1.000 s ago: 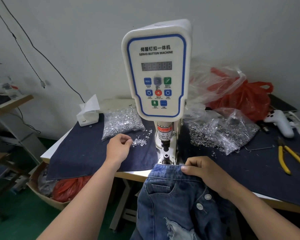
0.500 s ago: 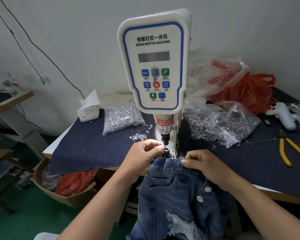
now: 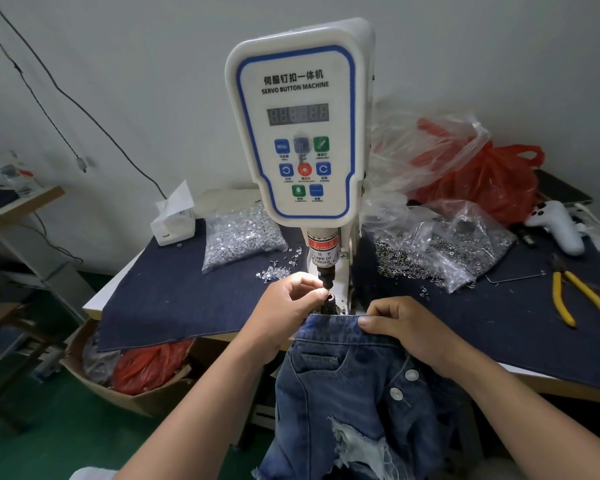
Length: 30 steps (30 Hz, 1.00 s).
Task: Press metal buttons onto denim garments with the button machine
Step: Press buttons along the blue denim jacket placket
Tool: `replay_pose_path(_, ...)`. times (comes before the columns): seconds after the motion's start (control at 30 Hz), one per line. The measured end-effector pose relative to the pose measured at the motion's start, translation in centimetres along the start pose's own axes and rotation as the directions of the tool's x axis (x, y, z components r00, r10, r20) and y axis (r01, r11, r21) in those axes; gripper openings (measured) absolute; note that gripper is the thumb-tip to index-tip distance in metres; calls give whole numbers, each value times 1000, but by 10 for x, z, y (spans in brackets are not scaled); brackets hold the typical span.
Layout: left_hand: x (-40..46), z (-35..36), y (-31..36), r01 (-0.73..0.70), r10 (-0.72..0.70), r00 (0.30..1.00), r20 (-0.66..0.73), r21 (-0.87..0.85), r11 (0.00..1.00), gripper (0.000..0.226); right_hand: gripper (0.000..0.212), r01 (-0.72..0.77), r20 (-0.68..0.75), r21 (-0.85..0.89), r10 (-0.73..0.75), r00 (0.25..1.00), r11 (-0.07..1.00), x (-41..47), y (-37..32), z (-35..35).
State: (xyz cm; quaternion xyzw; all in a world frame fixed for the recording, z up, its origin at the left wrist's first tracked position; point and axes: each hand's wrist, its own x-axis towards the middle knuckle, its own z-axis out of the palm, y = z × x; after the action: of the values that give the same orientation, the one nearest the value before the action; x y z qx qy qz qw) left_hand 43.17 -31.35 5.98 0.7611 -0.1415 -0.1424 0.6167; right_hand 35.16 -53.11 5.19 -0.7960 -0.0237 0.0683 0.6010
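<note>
Left hand (image 3: 288, 299) pinching small part at lower die of white servo button machine (image 3: 298, 133). Right hand (image 3: 404, 327) gripping blue ripped denim garment (image 3: 347, 386) waistband, 6 o'clock of die. Two silver buttons (image 3: 403, 384) already on; this press not yet done.

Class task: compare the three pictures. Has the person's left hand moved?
Yes. The left hand went from the loose studs on the cloth rightward to the machine's lower die, fingertips pinched there.

Two hands (image 3: 291, 306), one machine (image 3: 298, 133), two pliers (image 3: 582, 299)
</note>
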Motion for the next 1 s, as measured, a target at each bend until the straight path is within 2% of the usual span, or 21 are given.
replay_pose_path(0.2, -1, 0, 2, -31, 30, 1000, 9, 78, 996, 18, 32, 7, 4, 12, -7, 1000, 1000, 1, 3, -1)
replay_pose_path(0.4, -3, -1, 5, -51, 50, 999, 12, 122, 991, 8, 33, 5, 7, 6, -5, 1000, 1000, 2, 5, -1)
replay_pose_path(0.7, -3, 1, 10, -67, 71, 997, -10, 244, 967, 7, 33, 18, 13, 21, -19, 1000, 1000, 3, 8, -1)
replay_pose_path(0.87, -3, -2, 9, -35, 40, 999, -16, 225, 974, 4, 32, 21, 17, 15, -21, 1000, 1000, 3, 9, -2)
replay_pose_path(1.0, -5, -4, 5, 54, -49, 997, -54, 78, 996, 6, 43, -6, 7, 24, 6, 1000, 1000, 2, 9, -2)
